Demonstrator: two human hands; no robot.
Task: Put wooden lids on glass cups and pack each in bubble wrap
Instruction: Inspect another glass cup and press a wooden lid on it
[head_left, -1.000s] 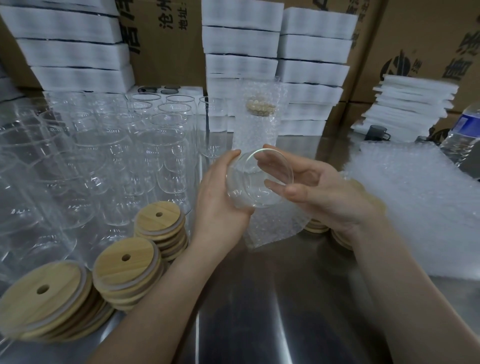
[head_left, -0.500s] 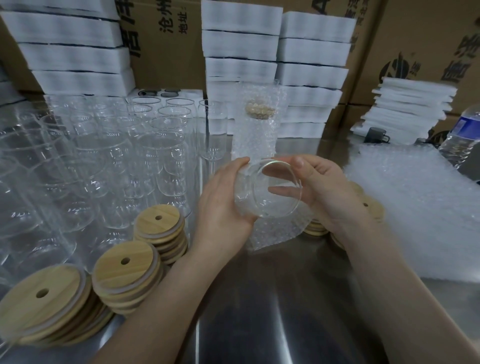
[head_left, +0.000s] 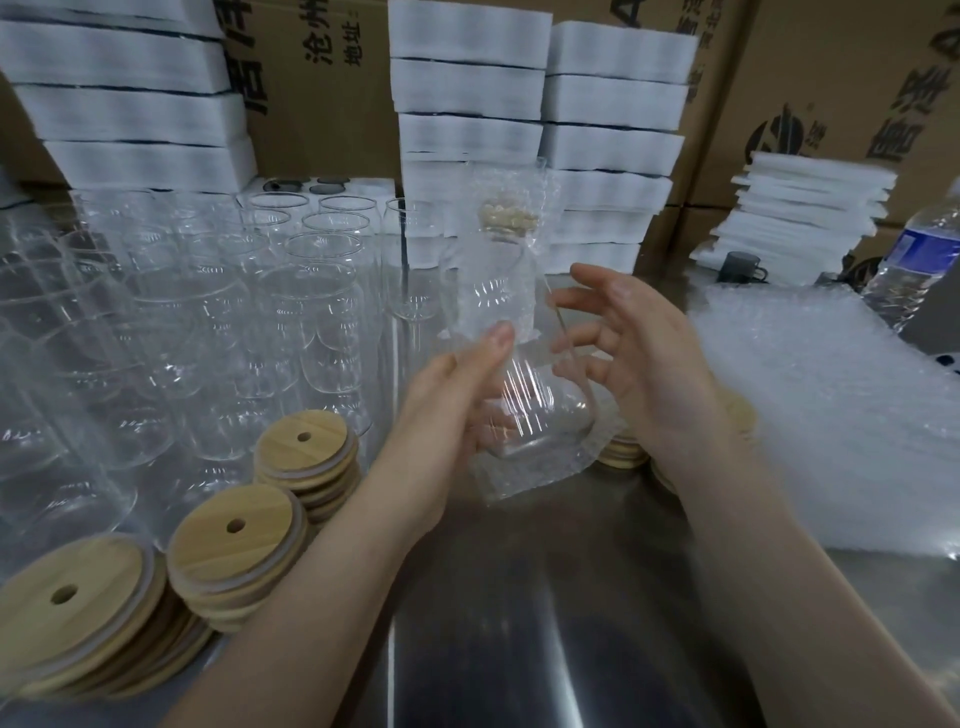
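White foam blocks (head_left: 467, 88) are standing in tall stacks against printed cardboard boxes (head_left: 831, 78) at the back. Thin foam sheets (head_left: 800, 208) are lying piled at right, near a water bottle (head_left: 914, 260) standing on the steel table (head_left: 519, 623).

We counted three stacks of wooden lids (head_left: 234, 545) near left, one bubble-wrapped cup (head_left: 506, 249) standing mid-counter, and one water bottle (head_left: 914, 260) far right.
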